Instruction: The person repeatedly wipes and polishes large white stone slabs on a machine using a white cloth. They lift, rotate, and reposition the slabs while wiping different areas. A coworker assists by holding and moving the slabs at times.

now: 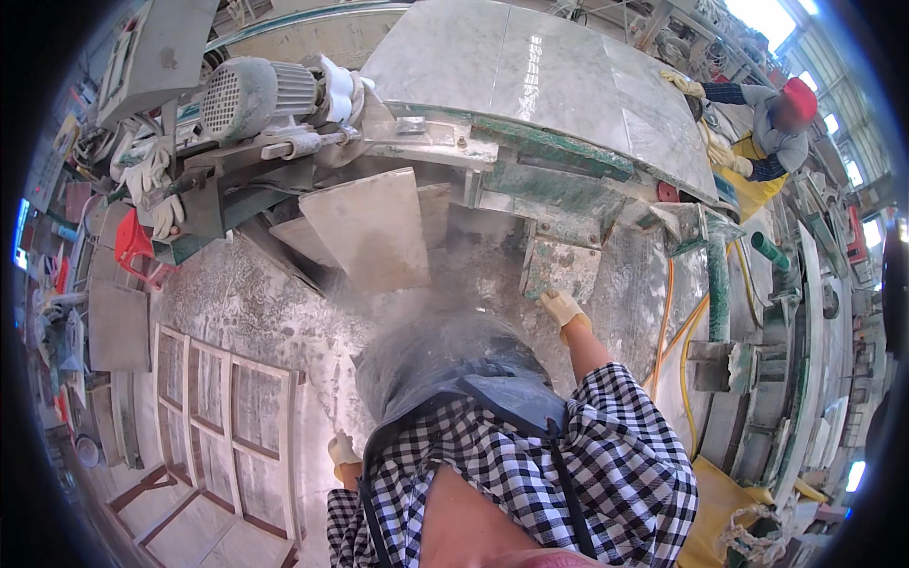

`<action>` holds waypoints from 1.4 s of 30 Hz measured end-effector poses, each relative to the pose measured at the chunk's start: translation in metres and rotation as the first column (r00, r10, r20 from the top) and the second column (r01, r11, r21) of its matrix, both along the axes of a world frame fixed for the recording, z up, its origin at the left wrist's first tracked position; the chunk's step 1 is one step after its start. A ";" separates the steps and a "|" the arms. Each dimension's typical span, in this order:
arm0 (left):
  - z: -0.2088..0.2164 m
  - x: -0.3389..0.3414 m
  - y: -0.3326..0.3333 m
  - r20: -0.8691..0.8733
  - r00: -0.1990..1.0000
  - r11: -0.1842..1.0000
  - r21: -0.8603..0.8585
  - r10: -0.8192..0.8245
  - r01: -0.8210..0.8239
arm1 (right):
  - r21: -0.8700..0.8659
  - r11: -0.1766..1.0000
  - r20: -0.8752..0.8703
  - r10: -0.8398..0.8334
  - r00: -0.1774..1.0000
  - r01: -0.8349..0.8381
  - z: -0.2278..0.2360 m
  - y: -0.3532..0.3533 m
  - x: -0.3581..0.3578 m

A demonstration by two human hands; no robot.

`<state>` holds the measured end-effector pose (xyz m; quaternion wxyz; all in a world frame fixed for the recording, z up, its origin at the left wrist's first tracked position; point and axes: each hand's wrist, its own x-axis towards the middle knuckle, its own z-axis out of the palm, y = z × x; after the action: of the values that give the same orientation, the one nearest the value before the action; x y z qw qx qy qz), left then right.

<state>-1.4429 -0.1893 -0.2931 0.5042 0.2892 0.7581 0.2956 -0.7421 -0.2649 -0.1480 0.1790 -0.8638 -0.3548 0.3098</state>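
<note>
My right hand [562, 310], in a cream work glove, is just below the lower edge of a worn green-and-white metal bracket [561, 269]. Its fingers are loosely bent, and nothing shows in them; whether they touch the bracket I cannot tell. Low at my left side hangs my left hand [343, 455], gloved the same way, its fingers apart and partly blurred. A dark apron [445, 355] covers my front. Ahead of me, a large grey-white stone slab [445, 57] lies on the machine bed [559, 156]. Beneath the bed, several cut stone pieces [371, 232] lean at an angle.
A dusty electric motor [251, 99] sits at the far left, near hanging gloves [151, 185] and a red plastic stool [140, 248]. A wooden frame [227, 407] stands left. Orange and yellow hoses [684, 379] trail right. A co-worker in a red cap [800, 99] rests gloved hands by the slab.
</note>
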 end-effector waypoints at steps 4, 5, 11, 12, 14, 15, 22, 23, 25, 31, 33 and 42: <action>0.002 -0.032 -0.002 -0.032 0.999 0.999 -0.047 0.015 -0.016 | -0.020 0.995 0.015 0.099 0.995 -0.099 0.019 0.000 -0.038; 0.007 -0.031 0.001 -0.086 0.996 1.000 -0.029 0.007 -0.009 | -0.040 0.990 0.010 0.132 0.991 -0.132 0.024 -0.002 -0.044; 0.023 0.009 0.038 -0.013 0.996 0.996 0.010 -0.090 0.090 | -0.073 0.995 -0.049 -0.072 0.996 0.068 0.031 -0.012 -0.043; 0.024 0.017 0.046 -0.007 0.991 0.991 -0.002 -0.131 0.131 | -0.074 0.993 -0.050 -0.094 0.994 0.090 0.028 -0.013 -0.039; 0.030 0.032 0.058 0.020 0.988 0.988 -0.003 -0.154 0.154 | -0.086 0.987 -0.011 -0.136 0.991 0.135 0.024 -0.017 -0.033; 0.035 0.041 0.064 0.041 0.990 0.991 0.009 -0.136 0.136 | -0.034 0.988 -0.045 -0.150 0.988 0.148 0.023 -0.021 -0.030; 0.107 0.106 0.099 -0.043 0.932 0.923 -0.163 -0.360 0.349 | -0.111 0.937 -0.008 -0.335 0.942 0.332 0.031 -0.065 -0.017; 0.118 0.116 0.103 -0.124 0.876 0.881 -0.150 -0.466 0.448 | -0.125 0.932 0.020 -0.340 0.940 0.340 0.032 -0.073 -0.014; 0.132 0.136 0.107 -0.267 0.728 0.772 -0.125 -0.631 0.623 | -0.139 0.898 0.019 -0.418 0.908 0.416 0.030 -0.089 -0.005; 0.128 0.210 0.129 -0.064 0.875 0.877 -0.035 -0.480 0.479 | -0.200 0.856 -0.062 -0.497 0.865 0.478 0.010 -0.130 0.044; 0.128 0.233 0.128 -0.218 0.769 0.797 -0.089 -0.601 0.598 | -0.182 0.874 -0.044 -0.464 0.885 0.450 0.004 -0.135 0.065; 0.163 0.341 0.084 0.027 0.919 0.918 -0.035 -0.394 0.395 | -0.096 0.888 -0.195 -0.459 0.867 0.449 0.004 -0.149 0.142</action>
<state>-1.1024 -0.1049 -0.1303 0.5665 0.4229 0.6851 0.1756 -0.6006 -0.4144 -0.1444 0.2632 -0.8888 -0.1132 0.3576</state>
